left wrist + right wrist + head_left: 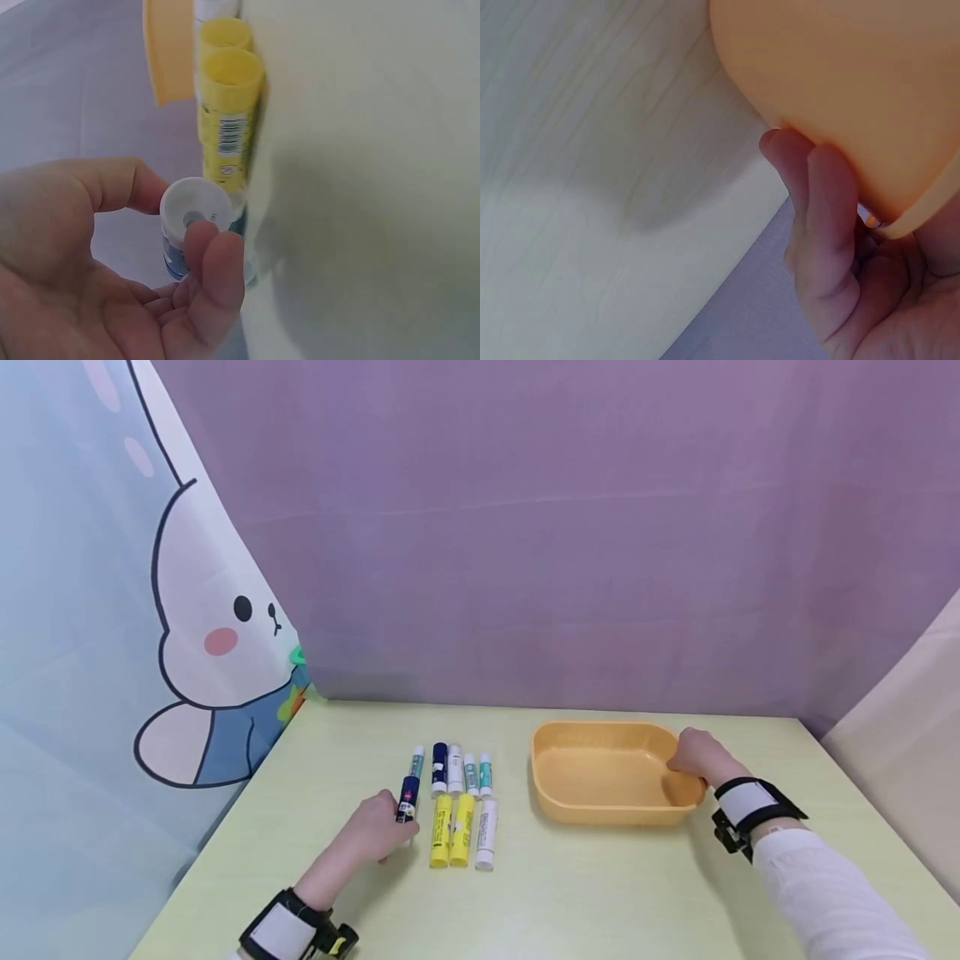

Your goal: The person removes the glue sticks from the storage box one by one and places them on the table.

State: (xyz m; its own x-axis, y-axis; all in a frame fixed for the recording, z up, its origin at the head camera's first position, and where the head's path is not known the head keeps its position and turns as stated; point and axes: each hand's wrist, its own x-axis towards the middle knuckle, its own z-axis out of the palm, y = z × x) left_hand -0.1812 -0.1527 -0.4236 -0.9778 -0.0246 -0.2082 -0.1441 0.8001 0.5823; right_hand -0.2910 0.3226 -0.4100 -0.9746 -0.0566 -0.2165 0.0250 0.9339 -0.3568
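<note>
My left hand [375, 828] holds a navy glue stick [407, 797] by its near end, at the left side of a group of glue sticks. In the left wrist view its white base [196, 206] shows between thumb and fingers. Two yellow glue sticks [441, 832] and a white one [487, 833] lie in the near row. Behind them are another navy stick [439, 767], a white one [454, 768] and small teal ones [485, 774]. At the right, my right hand [703, 757] grips the rim of an orange plastic basin [607, 815], fingers under its outer wall.
A further small teal stick [417, 762] lies just beyond the held one. The pale tabletop [585, 902] ends at a purple curtain [555, 543] behind. A cloth with a cartoon rabbit [217, 635] hangs along the left side.
</note>
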